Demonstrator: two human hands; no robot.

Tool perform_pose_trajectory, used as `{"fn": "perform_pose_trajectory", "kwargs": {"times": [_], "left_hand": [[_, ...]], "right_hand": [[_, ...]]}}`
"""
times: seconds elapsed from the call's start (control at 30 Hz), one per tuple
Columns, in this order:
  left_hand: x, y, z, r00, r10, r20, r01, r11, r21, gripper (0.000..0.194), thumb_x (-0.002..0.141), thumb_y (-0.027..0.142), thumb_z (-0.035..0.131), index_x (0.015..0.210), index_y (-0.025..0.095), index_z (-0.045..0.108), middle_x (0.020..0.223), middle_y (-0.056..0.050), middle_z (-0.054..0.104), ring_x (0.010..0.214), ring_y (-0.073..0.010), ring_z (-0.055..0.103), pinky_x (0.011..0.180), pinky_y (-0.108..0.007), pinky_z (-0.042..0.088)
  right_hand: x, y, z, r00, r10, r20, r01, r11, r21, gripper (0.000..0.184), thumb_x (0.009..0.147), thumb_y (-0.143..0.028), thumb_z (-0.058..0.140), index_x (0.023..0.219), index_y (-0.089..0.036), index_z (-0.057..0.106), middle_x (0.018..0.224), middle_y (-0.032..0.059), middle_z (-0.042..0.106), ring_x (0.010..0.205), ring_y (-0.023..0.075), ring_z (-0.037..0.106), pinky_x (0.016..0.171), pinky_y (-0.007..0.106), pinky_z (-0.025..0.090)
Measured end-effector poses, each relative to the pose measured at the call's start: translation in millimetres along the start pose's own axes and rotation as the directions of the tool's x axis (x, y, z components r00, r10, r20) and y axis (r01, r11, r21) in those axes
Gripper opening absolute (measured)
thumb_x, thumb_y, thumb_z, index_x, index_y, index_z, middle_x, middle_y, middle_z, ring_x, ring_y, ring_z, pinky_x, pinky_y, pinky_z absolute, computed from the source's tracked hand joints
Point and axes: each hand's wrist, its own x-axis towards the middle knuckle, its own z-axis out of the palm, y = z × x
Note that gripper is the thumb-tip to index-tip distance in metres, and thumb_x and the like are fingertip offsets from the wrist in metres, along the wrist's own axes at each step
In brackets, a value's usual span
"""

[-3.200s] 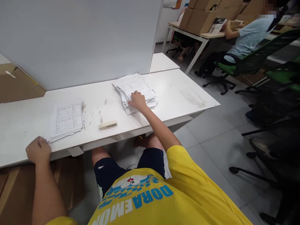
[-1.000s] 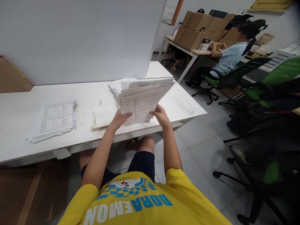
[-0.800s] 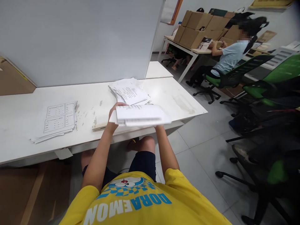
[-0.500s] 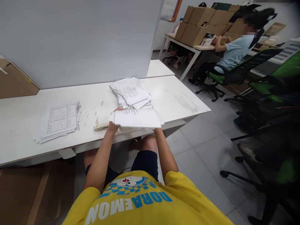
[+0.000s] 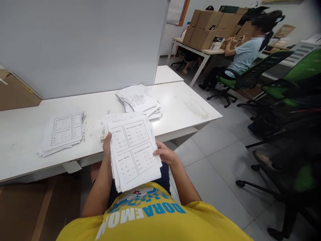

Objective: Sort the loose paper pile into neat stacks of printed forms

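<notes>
A stack of printed papers (image 5: 134, 152) is tilted up toward me over my lap, its top sheet showing boxed forms. My left hand (image 5: 107, 144) grips its left edge, thumb on the front face. On the right edge, my right hand (image 5: 166, 153) pinches the sheets, with the other fingers behind them. The sheets' edges are slightly uneven. Beyond, a messy pile of printed papers (image 5: 139, 98) lies on the white table (image 5: 185, 103). A second, fanned stack of forms (image 5: 64, 132) rests on the table to the left.
A grey partition panel (image 5: 82, 47) stands behind the table, with a cardboard box (image 5: 17, 88) at its left. Another person (image 5: 247, 55) sits at a far desk with stacked cardboard boxes (image 5: 200, 38). Office chairs (image 5: 283, 197) stand on the right.
The held stack has come nearer to me and turned from nearly edge-on to face up toward me, showing its printed forms. My hands now grip its left and right sides.
</notes>
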Motion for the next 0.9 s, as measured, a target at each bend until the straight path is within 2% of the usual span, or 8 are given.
{"fn": "perform_pose_trajectory", "kwargs": {"times": [0.13, 0.23, 0.4, 0.5, 0.57, 0.67, 0.8, 0.9], "left_hand": [[-29, -26, -18.6, 0.991, -0.113, -0.069, 0.112, 0.994, -0.01, 0.054, 0.074, 0.059, 0.065, 0.115, 0.024, 0.068, 0.121, -0.011, 0.069, 0.137, -0.0397, 0.043, 0.108, -0.055, 0.043], [-44, -32, -24.8, 0.988, -0.13, -0.082, 0.13, 0.992, -0.006, 0.053, 0.07, 0.062, 0.067, 0.105, 0.023, 0.07, 0.121, -0.011, 0.069, 0.138, -0.0401, 0.043, 0.108, -0.054, 0.043], [-40, -14, -8.9, 0.991, 0.128, 0.039, -0.124, 0.987, -0.101, 0.065, 0.07, 0.069, 0.062, 0.12, 0.029, 0.064, 0.147, -0.006, 0.05, 0.139, -0.036, 0.041, 0.111, -0.053, 0.039], [-34, -14, -0.7, 0.978, 0.198, 0.067, -0.19, 0.975, -0.12, 0.055, 0.072, 0.067, 0.061, 0.11, 0.027, 0.067, 0.139, -0.007, 0.057, 0.136, -0.0341, 0.046, 0.111, -0.052, 0.039], [-32, -22, -0.1, 0.985, 0.164, 0.044, -0.158, 0.981, -0.116, 0.049, 0.078, 0.067, 0.053, 0.096, 0.024, 0.068, 0.133, -0.007, 0.062, 0.135, -0.0332, 0.047, 0.11, -0.051, 0.04], [-31, -37, -1.2, 0.999, 0.014, 0.039, -0.009, 0.993, -0.117, 0.05, 0.081, 0.069, 0.048, 0.087, 0.023, 0.067, 0.13, -0.006, 0.063, 0.133, -0.033, 0.049, 0.105, -0.052, 0.044], [-34, -45, -1.5, 0.994, -0.074, 0.085, 0.085, 0.986, -0.142, 0.062, 0.08, 0.076, 0.046, 0.101, 0.022, 0.068, 0.134, -0.011, 0.061, 0.132, -0.0352, 0.049, 0.102, -0.055, 0.046], [-57, -46, -9.4, 0.994, -0.104, 0.041, 0.107, 0.989, -0.103, 0.073, 0.077, 0.079, 0.048, 0.115, 0.02, 0.066, 0.131, -0.015, 0.063, 0.133, -0.0377, 0.049, 0.103, -0.055, 0.046]], "right_hand": [[-11, 30, 12, 0.991, 0.042, -0.124, -0.03, 0.994, 0.101, 0.042, 0.065, -0.028, 0.078, 0.105, -0.023, 0.068, 0.106, 0.0049, 0.075, 0.1, 0.0272, 0.071, 0.083, 0.038, 0.058], [-12, 51, 18, 0.989, 0.083, -0.121, -0.062, 0.984, 0.167, 0.043, 0.069, -0.033, 0.078, 0.109, -0.021, 0.067, 0.106, 0.0066, 0.076, 0.103, 0.0282, 0.07, 0.087, 0.041, 0.058], [-11, 63, 25, 0.973, 0.23, 0.018, -0.228, 0.948, 0.223, 0.051, 0.069, -0.035, 0.08, 0.113, -0.016, 0.064, 0.1, 0.0092, 0.077, 0.1, 0.03, 0.072, 0.085, 0.043, 0.06], [-11, 62, 29, 0.971, 0.238, 0.013, -0.236, 0.952, 0.196, 0.05, 0.069, -0.037, 0.08, 0.112, -0.016, 0.064, 0.101, 0.0095, 0.077, 0.102, 0.0303, 0.071, 0.086, 0.044, 0.06], [-11, 61, 31, 0.982, 0.19, 0.0, -0.187, 0.966, 0.177, 0.049, 0.071, -0.041, 0.077, 0.112, -0.017, 0.065, 0.104, 0.0097, 0.076, 0.106, 0.0302, 0.07, 0.088, 0.043, 0.06], [-11, 60, 34, 0.996, 0.083, -0.018, -0.08, 0.987, 0.137, 0.047, 0.073, -0.041, 0.075, 0.113, -0.018, 0.065, 0.108, 0.0086, 0.075, 0.111, 0.0296, 0.067, 0.091, 0.043, 0.058], [-17, 62, 33, 0.993, 0.043, -0.113, -0.031, 0.994, 0.106, 0.047, 0.067, -0.037, 0.08, 0.109, -0.019, 0.066, 0.106, 0.0083, 0.075, 0.108, 0.031, 0.068, 0.09, 0.044, 0.059], [-24, 65, 31, 0.985, 0.013, -0.175, 0.005, 0.995, 0.098, 0.044, 0.065, -0.036, 0.081, 0.104, -0.019, 0.068, 0.106, 0.0085, 0.076, 0.106, 0.0317, 0.068, 0.089, 0.045, 0.059]]}}
